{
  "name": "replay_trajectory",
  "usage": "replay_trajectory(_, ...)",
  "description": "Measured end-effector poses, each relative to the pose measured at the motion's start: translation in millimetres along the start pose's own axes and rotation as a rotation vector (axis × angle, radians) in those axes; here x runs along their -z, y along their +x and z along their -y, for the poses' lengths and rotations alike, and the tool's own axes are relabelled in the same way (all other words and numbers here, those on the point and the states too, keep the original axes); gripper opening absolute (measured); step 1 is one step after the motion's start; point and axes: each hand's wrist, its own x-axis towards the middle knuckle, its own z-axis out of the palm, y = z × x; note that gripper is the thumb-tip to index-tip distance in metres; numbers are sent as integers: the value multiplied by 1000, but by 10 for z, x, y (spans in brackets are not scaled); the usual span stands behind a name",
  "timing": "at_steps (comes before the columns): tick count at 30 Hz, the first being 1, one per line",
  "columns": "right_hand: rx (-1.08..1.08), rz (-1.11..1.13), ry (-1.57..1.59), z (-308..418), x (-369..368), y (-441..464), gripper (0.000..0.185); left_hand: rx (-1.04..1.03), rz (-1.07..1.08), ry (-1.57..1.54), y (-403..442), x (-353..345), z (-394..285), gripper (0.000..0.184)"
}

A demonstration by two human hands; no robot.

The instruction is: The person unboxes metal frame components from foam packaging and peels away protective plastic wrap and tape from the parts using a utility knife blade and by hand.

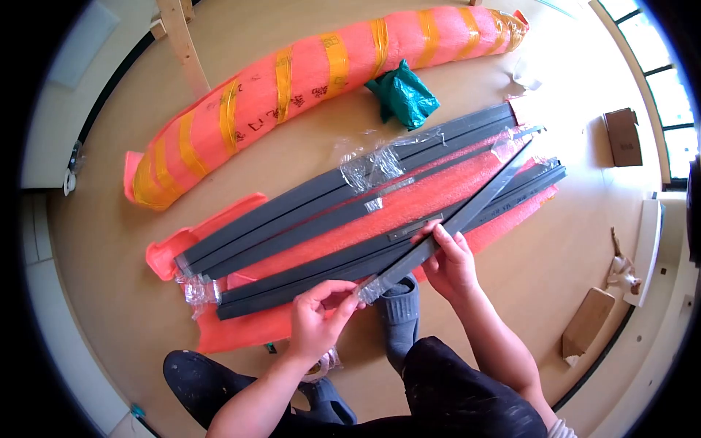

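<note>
Nearest, at seven o'clock, the left hand (pixel 318 317) pinches the clear-taped end of a long dark-grey strip (pixel 482 198); the right hand (pixel 449 261) grips its middle, thumb over fingers, strip aimed between one and two. Beyond, an orange-pink foam sheet (pixel 438 202) lies opened under dark-grey bars (pixel 281 216), some taped; at twelve, a yellow-taped orange-pink foam bundle (pixel 307 80) looks unopened.

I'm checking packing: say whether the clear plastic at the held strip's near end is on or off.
On: the clear plastic shows shiny and crinkled on the grey strip, by the left hand.
</note>
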Motion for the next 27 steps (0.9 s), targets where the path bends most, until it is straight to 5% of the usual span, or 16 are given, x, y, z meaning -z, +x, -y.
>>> replay_trajectory(2,11,50,9,55,-70,-55,17,23,-58,-48,-48,-64,-178,19)
replay_trajectory(4,59,48,-58,110,-160,-127,17,-329,-21,585,-28,-87,-329,16)
replay_trajectory(12,167,66,-131,206,-323,-346,17,-410,-69,746,-11,-118,-401,25)
replay_trajectory(15,179,27,-75,241,-408,-391,17,-494,-28,660,-41,-147,-424,25)
replay_trajectory(20,114,-133,-36,192,-402,-432,20,-28,65,-77,-197,-211,-473,27)
replay_trajectory(23,99,-201,11,170,-495,-485,22,73,-10,-328,-272,-260,-569,26)
replay_trajectory(27,157,-196,-79,255,-573,-543,24,114,23,-337,-395,-178,-571,21)
